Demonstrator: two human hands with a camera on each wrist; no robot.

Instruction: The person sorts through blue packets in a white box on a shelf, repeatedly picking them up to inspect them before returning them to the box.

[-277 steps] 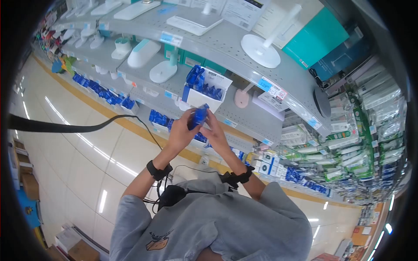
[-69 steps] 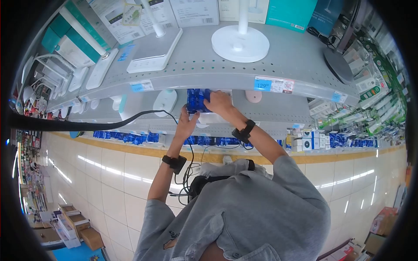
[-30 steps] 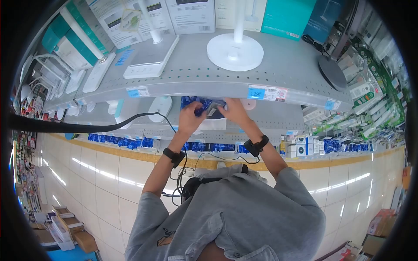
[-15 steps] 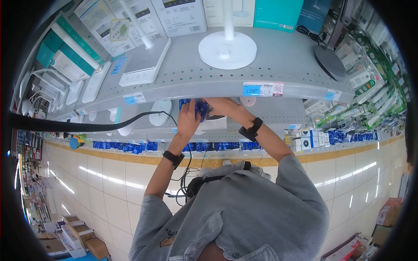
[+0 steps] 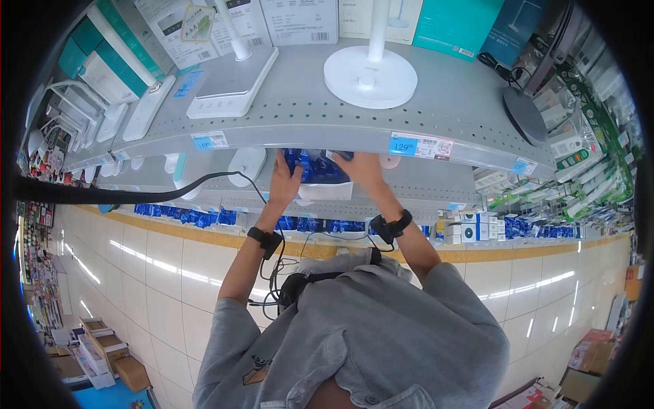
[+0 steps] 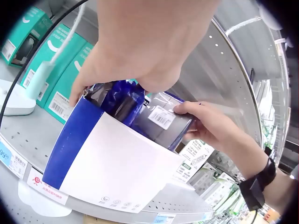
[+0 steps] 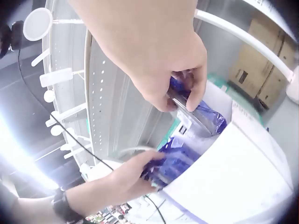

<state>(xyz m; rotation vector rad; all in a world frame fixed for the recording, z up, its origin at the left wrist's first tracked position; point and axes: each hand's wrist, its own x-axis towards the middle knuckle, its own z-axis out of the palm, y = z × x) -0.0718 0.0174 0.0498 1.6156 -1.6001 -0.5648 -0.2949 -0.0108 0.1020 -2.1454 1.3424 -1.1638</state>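
Note:
A white box with a blue edge (image 6: 126, 163) stands on the lower shelf, packed with blue foil-wrapped packets (image 5: 317, 170). My right hand (image 7: 163, 70) pinches the top edge of a flat packet (image 6: 163, 119), clear-fronted with a white barcode label, upright at the right end of the box with its lower part inside. My left hand (image 5: 283, 180) is at the left end; its fingers extend along the side and its thumb lies against the blue packets (image 7: 175, 161). In the left wrist view my left hand (image 6: 126, 56) hides part of the box's opening.
Just above both hands juts the upper shelf's front edge (image 5: 300, 140), holding a white lamp base (image 5: 370, 78). Green boxes (image 6: 60, 88) stand behind the white box. More blue packets (image 5: 184, 215) line a shelf below. A black cable (image 5: 248, 184) hangs near my left wrist.
My right hand has moved from the middle of the box to its right end, now with the labelled packet. My left hand has shifted left and its thumb and fingers have spread apart.

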